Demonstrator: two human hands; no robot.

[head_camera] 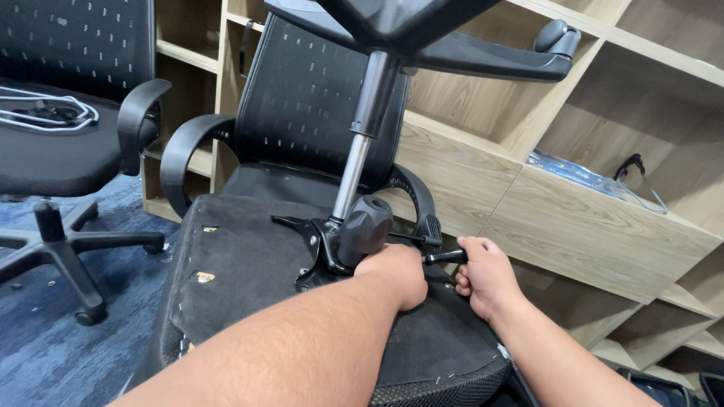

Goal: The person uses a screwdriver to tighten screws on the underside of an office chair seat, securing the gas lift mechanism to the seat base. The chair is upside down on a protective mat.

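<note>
Two hands are seen working at the underside of an overturned office chair (249, 256), which lies seat-bottom up across the middle of the view, its mesh backrest (302, 98) propped against the wooden shelving unit (528, 203). Containers first: the shelf compartments (664, 113) are open-fronted, and in the one at the right a clear plastic bag (588, 177) is laid flat with a dark pair of glasses (630, 164) beside it (what the bag holds cannot be told). Other compartments are shown only in part.

Now the hands. The left hand (396, 275) is closed into a fist around the handle of a black mallet (364, 228), whose chunky head is pressed right up against the metal mechanism plate (320, 241) at the foot of the gas cylinder (362, 143). The right hand (486, 279) is curled shut around a thin black lever (445, 257) that juts out sideways from the same mechanism, just beside the curved armrest (422, 207). Both fists are tight, no fingers spread.

Up above, the cylinder is topped by the chair's star base (483, 56), one caster (558, 38) being seen at the end of an arm. Off to the left a second office chair (68, 143) is stood upright on blue carpet (45, 347), with a white cable (45, 113) coiled on its seat
</note>
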